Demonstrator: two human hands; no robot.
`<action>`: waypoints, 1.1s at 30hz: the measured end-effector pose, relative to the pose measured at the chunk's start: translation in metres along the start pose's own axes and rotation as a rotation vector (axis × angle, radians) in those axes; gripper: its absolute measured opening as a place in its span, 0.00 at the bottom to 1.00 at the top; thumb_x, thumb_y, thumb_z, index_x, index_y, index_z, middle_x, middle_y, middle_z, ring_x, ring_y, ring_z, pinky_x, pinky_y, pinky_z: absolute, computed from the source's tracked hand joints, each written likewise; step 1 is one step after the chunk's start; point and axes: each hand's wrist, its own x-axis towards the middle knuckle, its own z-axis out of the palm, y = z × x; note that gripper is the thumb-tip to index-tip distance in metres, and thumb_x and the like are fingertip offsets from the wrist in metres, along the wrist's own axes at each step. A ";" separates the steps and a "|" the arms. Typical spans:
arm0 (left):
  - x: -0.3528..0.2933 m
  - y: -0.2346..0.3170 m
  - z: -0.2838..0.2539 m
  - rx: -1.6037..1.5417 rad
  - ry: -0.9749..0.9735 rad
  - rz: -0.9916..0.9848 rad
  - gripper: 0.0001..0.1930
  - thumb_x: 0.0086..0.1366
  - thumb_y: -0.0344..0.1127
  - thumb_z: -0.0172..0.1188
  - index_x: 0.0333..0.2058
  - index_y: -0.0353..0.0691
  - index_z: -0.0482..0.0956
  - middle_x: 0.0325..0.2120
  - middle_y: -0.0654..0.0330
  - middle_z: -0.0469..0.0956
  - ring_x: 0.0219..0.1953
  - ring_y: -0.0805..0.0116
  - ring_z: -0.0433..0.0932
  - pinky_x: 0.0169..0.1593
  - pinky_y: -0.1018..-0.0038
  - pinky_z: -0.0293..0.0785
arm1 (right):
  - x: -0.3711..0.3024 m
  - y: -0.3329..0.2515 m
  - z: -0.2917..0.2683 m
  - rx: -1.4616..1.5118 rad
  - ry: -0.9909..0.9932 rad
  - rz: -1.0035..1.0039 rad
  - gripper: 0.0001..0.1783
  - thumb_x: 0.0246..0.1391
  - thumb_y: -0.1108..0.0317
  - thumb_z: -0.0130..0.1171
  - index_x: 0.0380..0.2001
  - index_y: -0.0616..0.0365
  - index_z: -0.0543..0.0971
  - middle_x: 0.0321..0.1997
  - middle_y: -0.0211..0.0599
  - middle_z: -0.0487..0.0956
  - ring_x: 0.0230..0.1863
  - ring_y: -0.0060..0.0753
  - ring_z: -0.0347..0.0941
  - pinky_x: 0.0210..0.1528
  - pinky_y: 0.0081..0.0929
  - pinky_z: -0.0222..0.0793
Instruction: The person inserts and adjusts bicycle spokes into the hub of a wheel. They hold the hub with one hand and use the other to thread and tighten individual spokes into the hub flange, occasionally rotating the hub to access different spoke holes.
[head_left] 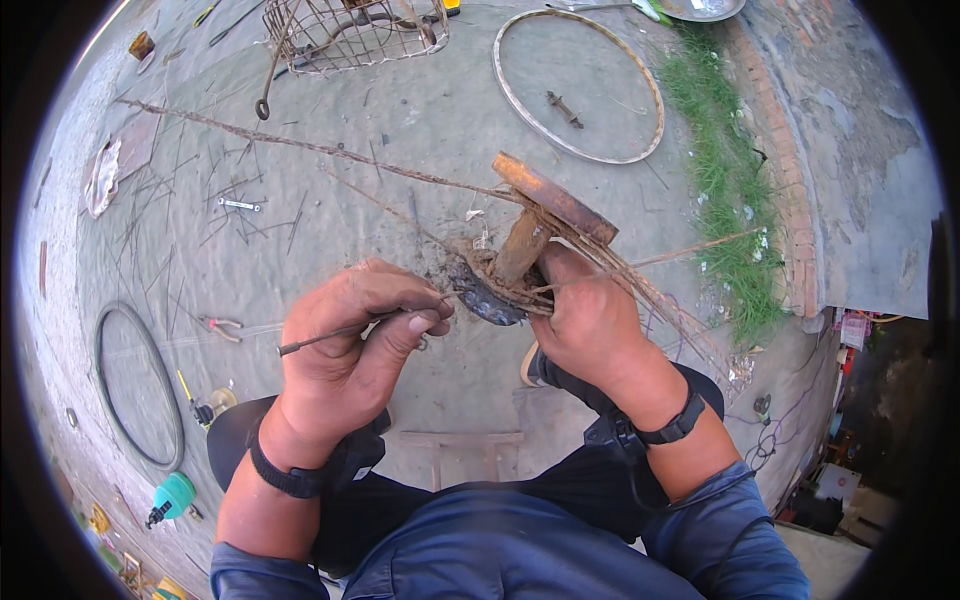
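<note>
Between my hands is a rusty bicycle wheel hub (522, 246), tilted, with a brown flange disc (555, 197) at its upper end and a dark, greasy flange (487, 297) below. Several rusty spokes stick out from it, a long one reaching far to the left. My right hand (592, 318) is closed around the hub's right side, its fingers partly hidden behind the spokes. On the left, my left hand (345, 345) pinches a thin spoke (318, 339) between thumb and fingers, beside the dark flange. The spoke's far end is partly covered by my fingertips.
Loose spokes, a wrench (239, 204) and pliers (222, 327) lie on the grey ground at left. A black tyre (102, 370) and a teal tool (173, 495) are further out. Beyond are a wire basket (350, 52), a wheel rim (612, 161) around an axle (565, 109), and grass (715, 170).
</note>
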 end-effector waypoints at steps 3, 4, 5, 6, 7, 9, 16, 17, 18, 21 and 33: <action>0.001 -0.005 0.000 0.114 0.010 0.035 0.07 0.68 0.15 0.63 0.41 0.31 0.83 0.35 0.53 0.86 0.36 0.65 0.85 0.39 0.72 0.82 | -0.001 -0.001 0.000 -0.010 0.012 -0.009 0.28 0.46 0.75 0.68 0.55 0.60 0.78 0.47 0.53 0.83 0.47 0.65 0.81 0.47 0.53 0.79; 0.002 -0.006 0.000 0.146 0.021 0.033 0.07 0.67 0.14 0.63 0.41 0.32 0.83 0.35 0.53 0.86 0.36 0.65 0.85 0.39 0.72 0.82 | -0.001 -0.001 -0.001 -0.015 0.018 -0.013 0.28 0.47 0.75 0.68 0.54 0.60 0.79 0.46 0.53 0.83 0.47 0.65 0.81 0.47 0.53 0.79; 0.002 -0.006 -0.001 0.198 0.008 0.053 0.08 0.67 0.14 0.63 0.41 0.32 0.83 0.35 0.53 0.86 0.36 0.64 0.85 0.39 0.72 0.82 | -0.001 0.000 -0.001 -0.035 0.004 -0.029 0.29 0.48 0.73 0.69 0.56 0.61 0.77 0.47 0.54 0.83 0.46 0.64 0.82 0.47 0.52 0.79; 0.003 -0.007 -0.003 0.250 -0.006 0.073 0.08 0.67 0.14 0.63 0.41 0.32 0.83 0.35 0.53 0.86 0.36 0.64 0.85 0.39 0.72 0.82 | -0.001 0.001 -0.002 -0.056 -0.009 -0.046 0.31 0.49 0.70 0.70 0.58 0.62 0.76 0.48 0.55 0.84 0.45 0.62 0.83 0.46 0.51 0.80; 0.004 -0.008 -0.004 0.302 -0.019 0.092 0.09 0.66 0.13 0.63 0.41 0.32 0.83 0.35 0.53 0.86 0.36 0.64 0.85 0.40 0.71 0.82 | -0.001 0.001 -0.002 -0.077 -0.023 -0.063 0.33 0.50 0.68 0.71 0.61 0.62 0.75 0.49 0.56 0.85 0.44 0.60 0.84 0.46 0.50 0.81; 0.000 -0.002 0.002 0.135 0.046 0.032 0.09 0.66 0.13 0.64 0.41 0.32 0.83 0.35 0.53 0.86 0.35 0.63 0.85 0.40 0.71 0.82 | -0.001 0.002 -0.002 -0.076 0.008 -0.085 0.33 0.50 0.68 0.71 0.60 0.62 0.75 0.49 0.55 0.84 0.44 0.61 0.84 0.45 0.50 0.81; 0.001 -0.010 0.000 0.217 0.001 0.111 0.10 0.65 0.14 0.65 0.42 0.33 0.83 0.35 0.53 0.87 0.35 0.62 0.85 0.39 0.71 0.81 | -0.002 -0.001 -0.003 -0.002 -0.008 -0.012 0.28 0.45 0.75 0.66 0.54 0.61 0.80 0.46 0.53 0.83 0.47 0.66 0.81 0.47 0.51 0.79; 0.002 -0.011 0.000 0.242 0.000 0.098 0.10 0.65 0.14 0.65 0.42 0.33 0.83 0.35 0.53 0.87 0.35 0.62 0.85 0.38 0.70 0.81 | -0.002 0.000 -0.004 -0.028 -0.009 -0.027 0.28 0.47 0.73 0.68 0.55 0.61 0.78 0.46 0.53 0.83 0.45 0.64 0.81 0.46 0.51 0.79; 0.002 -0.010 -0.001 0.238 0.011 0.082 0.10 0.65 0.14 0.65 0.42 0.33 0.83 0.35 0.53 0.87 0.35 0.61 0.86 0.38 0.70 0.81 | -0.002 0.000 -0.004 -0.053 -0.010 -0.043 0.29 0.48 0.71 0.69 0.56 0.61 0.77 0.46 0.52 0.84 0.44 0.62 0.82 0.45 0.51 0.80; 0.000 -0.006 0.000 0.243 0.038 0.094 0.10 0.65 0.15 0.66 0.42 0.33 0.83 0.35 0.52 0.86 0.36 0.61 0.86 0.39 0.70 0.82 | -0.001 0.005 -0.004 -0.057 0.003 -0.092 0.30 0.50 0.68 0.71 0.58 0.60 0.76 0.47 0.52 0.84 0.43 0.60 0.83 0.43 0.50 0.81; 0.005 -0.007 0.003 0.452 -0.026 0.351 0.13 0.60 0.15 0.69 0.43 0.34 0.83 0.35 0.52 0.86 0.35 0.56 0.87 0.38 0.69 0.83 | -0.002 0.003 -0.004 -0.059 0.009 -0.085 0.32 0.49 0.69 0.71 0.59 0.61 0.76 0.47 0.52 0.84 0.43 0.60 0.83 0.44 0.49 0.81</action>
